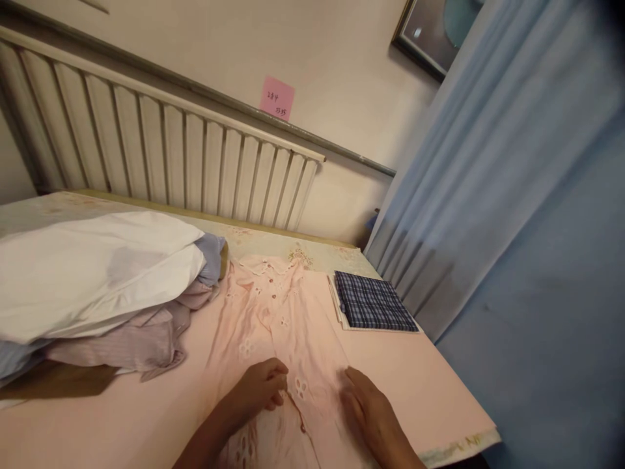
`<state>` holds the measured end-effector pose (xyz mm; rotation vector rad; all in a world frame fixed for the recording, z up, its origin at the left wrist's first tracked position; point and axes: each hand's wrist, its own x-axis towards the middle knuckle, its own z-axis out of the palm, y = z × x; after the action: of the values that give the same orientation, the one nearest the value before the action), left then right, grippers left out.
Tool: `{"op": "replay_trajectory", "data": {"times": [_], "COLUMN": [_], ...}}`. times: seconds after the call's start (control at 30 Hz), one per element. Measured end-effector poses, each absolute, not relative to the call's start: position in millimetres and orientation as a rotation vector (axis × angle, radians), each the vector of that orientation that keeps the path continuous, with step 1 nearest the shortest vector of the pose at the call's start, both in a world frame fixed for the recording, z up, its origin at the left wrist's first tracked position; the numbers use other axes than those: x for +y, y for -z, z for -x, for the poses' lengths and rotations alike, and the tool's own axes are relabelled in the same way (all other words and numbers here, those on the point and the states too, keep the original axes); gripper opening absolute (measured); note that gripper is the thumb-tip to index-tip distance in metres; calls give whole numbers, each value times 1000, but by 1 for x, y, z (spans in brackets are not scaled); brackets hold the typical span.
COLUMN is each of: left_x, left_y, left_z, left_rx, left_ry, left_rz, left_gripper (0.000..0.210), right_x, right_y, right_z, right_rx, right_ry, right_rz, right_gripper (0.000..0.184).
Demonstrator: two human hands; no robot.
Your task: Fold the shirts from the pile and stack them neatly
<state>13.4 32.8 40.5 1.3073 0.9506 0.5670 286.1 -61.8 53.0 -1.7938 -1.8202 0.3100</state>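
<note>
A pale pink button-front blouse [283, 326] with a scalloped collar and cut-out flower embroidery lies spread, front up, collar away from me. My left hand [258, 389] is over its front opening, fingers curled at the button edge; they seem to pinch the cloth there, though the fingertips are partly hidden. On the blouse's right side, my right hand [374, 413] has its fingers stretched out and the thumb a little apart. It is at the side edge of the garment, grasping nothing. The blouse's lower end runs out of view.
A pink sheet [410, 371] covers much of the table. Piled clothes, with a white garment [107, 260] on top, lie left. A folded dark plaid cloth [375, 303] is at the right. Behind stands a radiator [195, 153]; a blue curtain [488, 163] hangs along the right edge.
</note>
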Motion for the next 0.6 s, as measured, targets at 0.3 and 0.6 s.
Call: {"op": "replay_trajectory", "data": {"times": [0.3, 0.6], "left_x": [47, 27], "left_y": [-49, -25], "left_z": [7, 14], "left_rx": [1611, 1847], "left_ry": [-689, -741], "left_rz": [-1902, -2060], "left_gripper": [14, 29], "right_x": [-36, -37], "right_y": [-9, -3], "right_z": [-249, -252], "right_rx": [-2370, -2402], "right_ry": [-44, 48], "right_rz": [1491, 1500], "right_gripper": [61, 55]}}
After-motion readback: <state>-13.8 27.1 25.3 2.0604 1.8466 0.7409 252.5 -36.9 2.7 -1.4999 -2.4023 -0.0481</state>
